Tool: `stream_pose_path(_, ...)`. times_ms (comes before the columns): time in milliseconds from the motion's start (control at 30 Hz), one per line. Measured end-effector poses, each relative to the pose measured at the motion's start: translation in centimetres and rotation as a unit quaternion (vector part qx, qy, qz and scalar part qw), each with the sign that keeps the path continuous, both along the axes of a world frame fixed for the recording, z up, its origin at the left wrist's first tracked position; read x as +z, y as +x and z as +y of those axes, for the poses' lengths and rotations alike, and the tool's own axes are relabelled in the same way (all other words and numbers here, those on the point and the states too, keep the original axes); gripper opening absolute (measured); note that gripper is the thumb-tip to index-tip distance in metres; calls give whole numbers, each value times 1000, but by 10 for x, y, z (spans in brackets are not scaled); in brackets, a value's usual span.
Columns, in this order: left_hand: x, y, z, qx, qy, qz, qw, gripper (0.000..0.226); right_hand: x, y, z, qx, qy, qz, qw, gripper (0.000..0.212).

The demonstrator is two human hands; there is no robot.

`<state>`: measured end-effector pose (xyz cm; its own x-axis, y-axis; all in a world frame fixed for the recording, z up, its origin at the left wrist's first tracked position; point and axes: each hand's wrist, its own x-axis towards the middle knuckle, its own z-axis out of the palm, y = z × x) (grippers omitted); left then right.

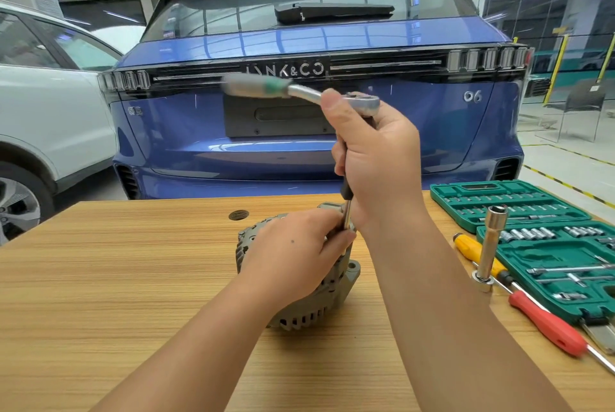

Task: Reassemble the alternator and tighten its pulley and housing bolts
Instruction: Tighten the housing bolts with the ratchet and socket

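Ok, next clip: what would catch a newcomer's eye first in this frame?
Most striking is the ratchet raised mid-frame on a long extension, gripped by the right hand, its handle blurred against the blue car that fills the background. Below it, the left hand holds the extension's lower end over the grey alternator on the wooden table. At the table's right edge lies an open green socket set.
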<state>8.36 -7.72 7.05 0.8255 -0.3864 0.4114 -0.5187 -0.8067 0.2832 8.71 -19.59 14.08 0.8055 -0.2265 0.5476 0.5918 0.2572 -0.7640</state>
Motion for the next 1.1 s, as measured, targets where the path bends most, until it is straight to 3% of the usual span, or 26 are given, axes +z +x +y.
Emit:
stream_pose_path(67,1,0,1,-7,-4,3,1000,36,2,-2,-2,19,-13,31,999,17)
stream_pose_path(133,1,1,1,-9,-6,6,1000,33,3,-3,-9,114,-2,54,992,7)
stream_pose_path(233,0,3,2,-4,3,1,1000,35,3,-2,-15,199,13,47,979,25)
stream_pose_path(367,-1,3,2,-3,1,0,1000,34,3,1,-16,225,23,36,973,14)
stream_pose_path(467,-1,3,1,-2,-2,0,1000,32,0,2,-12,216,50,15,975,24)
stream_pose_path(600,-1,3,2,-1,-16,-1,1000,26,-6,1,0,92,-43,-95,990,31)
stream_pose_path(667,-1,2,2,-2,-18,-3,1000,27,-6,1,2,76,-60,-128,987,37)
stream_pose_path(933,-2,3,2,1,-9,-8,1000,25,-4,-5,-8,265,34,-76,961,40)
stream_pose_path(1100,-3,4,2,4,-17,5,1000,27,-2,-4,-4,186,5,-47,981,36)
